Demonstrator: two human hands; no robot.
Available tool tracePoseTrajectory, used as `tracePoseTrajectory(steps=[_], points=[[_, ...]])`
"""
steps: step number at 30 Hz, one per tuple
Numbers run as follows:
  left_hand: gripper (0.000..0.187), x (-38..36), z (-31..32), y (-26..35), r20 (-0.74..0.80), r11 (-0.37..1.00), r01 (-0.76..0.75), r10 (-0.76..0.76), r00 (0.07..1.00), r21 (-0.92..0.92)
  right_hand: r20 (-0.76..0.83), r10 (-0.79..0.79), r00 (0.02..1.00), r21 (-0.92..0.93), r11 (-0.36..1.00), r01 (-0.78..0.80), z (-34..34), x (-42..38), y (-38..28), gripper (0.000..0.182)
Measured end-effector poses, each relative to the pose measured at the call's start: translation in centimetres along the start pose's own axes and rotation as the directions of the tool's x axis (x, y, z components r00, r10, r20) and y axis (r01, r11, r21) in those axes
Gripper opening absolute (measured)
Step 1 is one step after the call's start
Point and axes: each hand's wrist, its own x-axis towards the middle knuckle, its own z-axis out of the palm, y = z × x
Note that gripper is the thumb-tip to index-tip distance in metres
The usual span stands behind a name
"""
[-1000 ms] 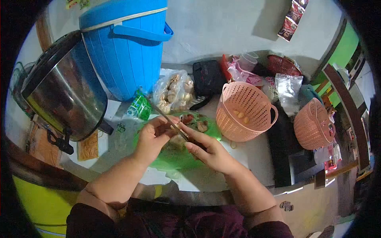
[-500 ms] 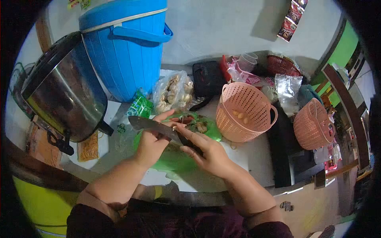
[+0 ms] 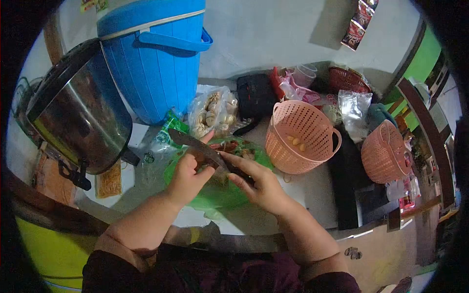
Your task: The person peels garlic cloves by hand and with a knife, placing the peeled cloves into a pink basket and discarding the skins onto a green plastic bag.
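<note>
A dark-bladed knife point(image 3: 198, 146) points up and to the left above a green plastic bag point(image 3: 234, 195) on the table. My right hand point(image 3: 256, 183) is closed round its dark handle. Close against the blade is my left hand point(image 3: 188, 176), its fingers curled and one finger raised behind the knife; whether something small sits between them is hidden. Reddish and brown pieces point(image 3: 229, 146) lie on the green bag behind the hands. To the right stands a pink basket point(image 3: 298, 161) with several pale peeled pieces point(image 3: 296, 142) inside.
A clear bag of garlic-like bulbs point(image 3: 212, 115) and a black pouch point(image 3: 256, 95) lie behind. A blue bucket point(image 3: 151, 73) and a large metal pot point(image 3: 83, 107) stand left. Another pink basket point(image 3: 386, 154) is at the right.
The knife has shifted right and slightly down, its blade tilted more steeply. My left hand's fingers have curled in more, and my right hand has closed further round the handle.
</note>
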Motion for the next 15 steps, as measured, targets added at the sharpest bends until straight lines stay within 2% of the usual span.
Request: tracePoseTrajectory(steps=[2, 5, 8, 9, 12, 13, 14, 15], points=[[0.059, 0.2, 0.1, 0.2, -0.017, 1.000, -0.002, 0.002, 1.000, 0.002, 0.004, 0.015, 1.000, 0.012, 1.000, -0.015, -0.3, 0.1, -0.7, 0.049], [0.042, 0.3, -0.8, -1.1, 0.040, 0.989, -0.085, 0.081, 0.996, 0.124, -0.030, -0.123, 0.992, -0.049, 0.991, 0.122, 0.1, 0.3, 0.4, 0.054], [0.025, 0.3, -0.7, -0.8, -0.049, 0.983, -0.012, 0.021, 0.999, 0.181, -0.102, -0.091, 0.991, -0.137, 0.988, 0.077, -0.4, 0.1, 0.1, 0.059], [0.022, 0.2, -0.7, -0.7, -0.115, 0.940, 0.069, -0.032, 0.993, 0.335, -0.130, -0.042, 0.991, -0.089, 0.996, 0.031, -0.8, 0.0, -0.5, 0.060], [0.018, 1.0, -0.5, -0.2, -0.043, 0.794, -0.180, 0.250, 0.967, 0.581, -0.203, 0.111, 0.973, 0.055, 0.993, -0.102, -2.9, -0.7, -1.5, 0.060], [0.019, 1.5, 0.6, 2.3, 0.033, 0.791, -0.284, 0.318, 0.948, 0.542, -0.235, 0.145, 0.961, 0.063, 0.989, -0.134, -3.8, -0.9, -1.5, 0.059], [0.020, 2.1, 1.2, 3.7, 0.079, 0.760, -0.319, 0.335, 0.939, 0.566, -0.300, 0.055, 0.952, 0.115, 0.993, -0.021, -4.5, -1.4, -1.2, 0.059], [0.021, 2.6, 1.8, 4.8, 0.127, 0.726, -0.356, 0.352, 0.927, 0.588, -0.330, 0.101, 0.939, 0.151, 0.987, -0.053, -5.4, -1.9, -1.3, 0.058]])
